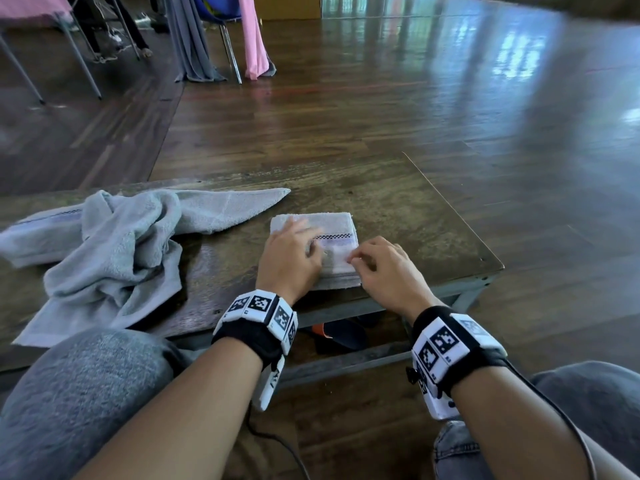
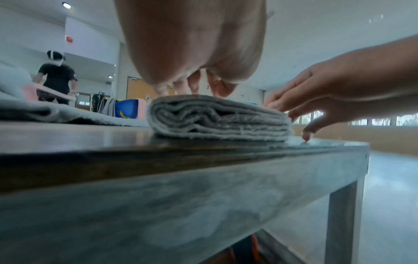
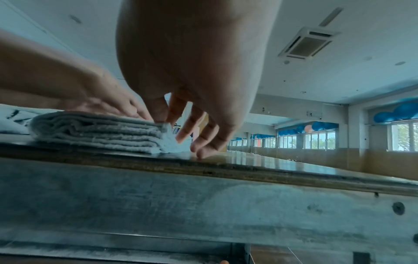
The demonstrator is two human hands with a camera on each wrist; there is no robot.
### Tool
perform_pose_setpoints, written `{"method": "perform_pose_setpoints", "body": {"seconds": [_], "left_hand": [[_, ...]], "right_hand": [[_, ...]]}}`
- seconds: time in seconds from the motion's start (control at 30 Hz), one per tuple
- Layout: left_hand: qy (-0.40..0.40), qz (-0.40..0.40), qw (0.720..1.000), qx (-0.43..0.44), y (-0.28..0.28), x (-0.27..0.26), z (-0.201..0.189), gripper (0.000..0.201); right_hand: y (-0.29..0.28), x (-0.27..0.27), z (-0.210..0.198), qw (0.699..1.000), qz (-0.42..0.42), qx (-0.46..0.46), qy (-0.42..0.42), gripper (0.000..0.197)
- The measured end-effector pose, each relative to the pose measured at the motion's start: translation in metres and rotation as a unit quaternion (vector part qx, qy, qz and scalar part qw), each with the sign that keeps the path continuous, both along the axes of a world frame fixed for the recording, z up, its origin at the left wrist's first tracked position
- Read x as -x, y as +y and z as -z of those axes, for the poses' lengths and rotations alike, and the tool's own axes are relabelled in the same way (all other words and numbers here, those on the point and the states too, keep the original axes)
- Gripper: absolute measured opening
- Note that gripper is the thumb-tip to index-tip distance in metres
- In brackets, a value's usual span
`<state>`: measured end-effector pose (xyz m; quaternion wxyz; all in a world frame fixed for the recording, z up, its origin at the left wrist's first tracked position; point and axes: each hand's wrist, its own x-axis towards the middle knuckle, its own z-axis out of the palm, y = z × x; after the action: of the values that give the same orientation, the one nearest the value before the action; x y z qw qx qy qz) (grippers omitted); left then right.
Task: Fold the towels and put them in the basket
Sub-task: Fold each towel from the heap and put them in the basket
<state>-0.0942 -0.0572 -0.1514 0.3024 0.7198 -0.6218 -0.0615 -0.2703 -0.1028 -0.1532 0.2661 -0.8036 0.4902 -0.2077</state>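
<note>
Folded towel pressed at centre frame on the surface.
Stacked layers are shown only by the wrist views; left hand is laid flat on top, right hand pinches its right edge, bare surface beyond.

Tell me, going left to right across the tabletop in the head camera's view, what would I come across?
Crumpled grey towel → left hand, lying on the folded towel → right hand, fingering that towel's right edge → bare table.
</note>
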Motion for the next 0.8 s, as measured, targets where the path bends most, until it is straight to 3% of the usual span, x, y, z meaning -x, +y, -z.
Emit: {"method": "perform_pose_setpoints", "body": {"seconds": [0.1,0.23,0.33,0.4,0.5,0.63,0.8], "left_hand": [[-0.035,-0.021,0.993,-0.114,0.005,-0.008,0.010,0.049],[-0.040,0.002,0.998,-0.056,0.005,-0.003,0.012,0.034],[-0.048,-0.004,0.998,-0.032,0.002,0.002,0.014,0.028],[-0.040,0.000,0.998,-0.049,0.003,0.005,0.022,0.032],[-0.025,0.013,0.993,-0.115,0.000,0.004,0.032,0.049],[-0.034,0.013,0.983,-0.179,-0.007,-0.001,0.033,0.057],[-0.012,0.002,0.980,-0.199,-0.007,-0.001,0.032,0.058]], "right_hand": [[0.000,-0.006,0.000,0.996,0.055,0.036,0.053,0.022],[0.003,-0.027,-0.006,0.991,0.027,0.123,0.040,0.017],[0.006,-0.040,-0.002,0.995,-0.053,0.087,0.016,0.023],[0.008,-0.038,0.011,0.995,-0.069,0.063,0.047,0.036],[0.008,-0.035,0.025,0.992,-0.052,0.044,0.104,0.056],[0.003,-0.038,0.028,0.993,-0.023,0.012,0.118,0.061],[0.005,-0.038,0.029,0.990,0.002,0.020,0.136,0.064]]}}
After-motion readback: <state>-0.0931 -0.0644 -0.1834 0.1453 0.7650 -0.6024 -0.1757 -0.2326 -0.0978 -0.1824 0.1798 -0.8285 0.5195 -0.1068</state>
